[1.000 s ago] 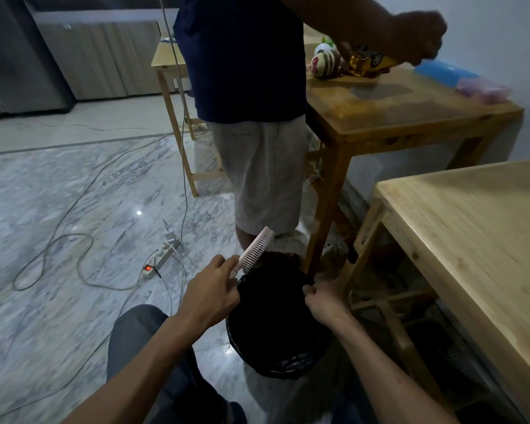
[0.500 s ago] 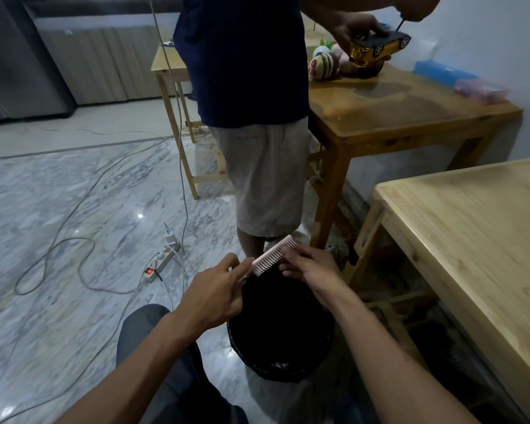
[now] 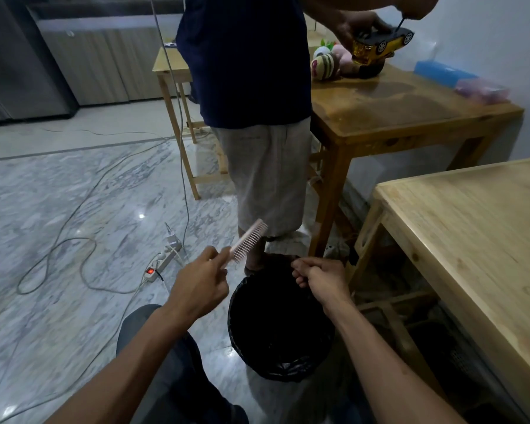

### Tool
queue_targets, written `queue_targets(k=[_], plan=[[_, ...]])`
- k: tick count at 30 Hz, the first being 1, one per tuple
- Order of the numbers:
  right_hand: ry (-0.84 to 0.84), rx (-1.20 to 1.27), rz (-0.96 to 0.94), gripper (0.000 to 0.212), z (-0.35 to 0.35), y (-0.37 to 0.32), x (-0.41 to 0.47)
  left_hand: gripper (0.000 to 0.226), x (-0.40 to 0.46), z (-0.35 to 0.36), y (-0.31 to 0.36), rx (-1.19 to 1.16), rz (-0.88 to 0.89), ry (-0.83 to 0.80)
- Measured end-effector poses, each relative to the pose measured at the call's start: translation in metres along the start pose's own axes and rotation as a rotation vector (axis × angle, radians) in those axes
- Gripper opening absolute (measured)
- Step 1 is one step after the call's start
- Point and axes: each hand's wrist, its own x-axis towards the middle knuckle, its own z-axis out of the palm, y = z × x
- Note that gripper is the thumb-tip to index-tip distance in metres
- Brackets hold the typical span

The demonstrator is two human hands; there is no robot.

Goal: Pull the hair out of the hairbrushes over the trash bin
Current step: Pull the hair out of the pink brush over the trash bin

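Here, right in front of us, another person [image 3: 257, 117] stands in a dark blue top and pale shorts, very near the far side of the trash bin [image 3: 280, 325]. That person's hand holds a yellow toy car [image 3: 380, 45] over a brown wooden table [image 3: 395, 114]. Soft toys [image 3: 328, 61] lie on that table, along with a blue box [image 3: 444, 73] and a clear packet [image 3: 481, 90] near the wall. A pale wooden table [image 3: 471, 228] stands close on our right, just beside the bin. On the shiny stone floor to our left lies a white power strip [image 3: 162, 261] with a red light, and grey cables [image 3: 74, 249] loop around it. A smaller wooden table [image 3: 173, 75] stands farther back, behind the person.

The bin is round and black with a black bag inside. It sits on the floor between our arms. It is too dark inside for us to tell what is in it.

Our left hand [image 3: 199, 286] grips the handle end of a pink hairbrush [image 3: 248, 240]. The fingers are curled around it. The brush points up and away, tilted, and its teeth face to the right. It is just past the left edge of the bin. Our right hand [image 3: 322, 278] is over the far rim of the bin, apart from the brush. Its fingers are curled in and pinched together. We cannot tell if there is hair between them.
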Motion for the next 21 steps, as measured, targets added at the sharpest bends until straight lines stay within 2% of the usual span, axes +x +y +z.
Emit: queue_targets(k=[4, 8, 13, 17, 18, 21], plan=[[-0.010, -0.096, -0.008, 0.015, -0.005, 0.010, -0.003, 0.047, 0.002, -0.008, -0.004, -0.096, -0.128, 0.042], [-0.062, -0.335, -0.003, 0.024, -0.004, 0.021, -0.002, 0.055, 0.003, -0.007, -0.002, -0.179, -0.186, 0.081], [-0.161, -0.603, -0.008, 0.019, -0.010, 0.031, -0.003, 0.055, 0.005, -0.010, 0.000, -0.213, -0.215, 0.159], [-0.213, -0.687, 0.073, 0.021, -0.008, 0.033, 0.004, 0.052, 0.005, -0.008, 0.002, -0.212, -0.193, 0.171], [-0.250, -0.725, 0.086, 0.024, -0.007, 0.029, 0.004, 0.052, 0.005, -0.006, 0.003, -0.209, -0.181, 0.166], [-0.378, -0.685, 0.197, 0.056, -0.003, 0.014, 0.000, 0.052, 0.004, -0.002, 0.007, -0.190, -0.141, 0.162]])
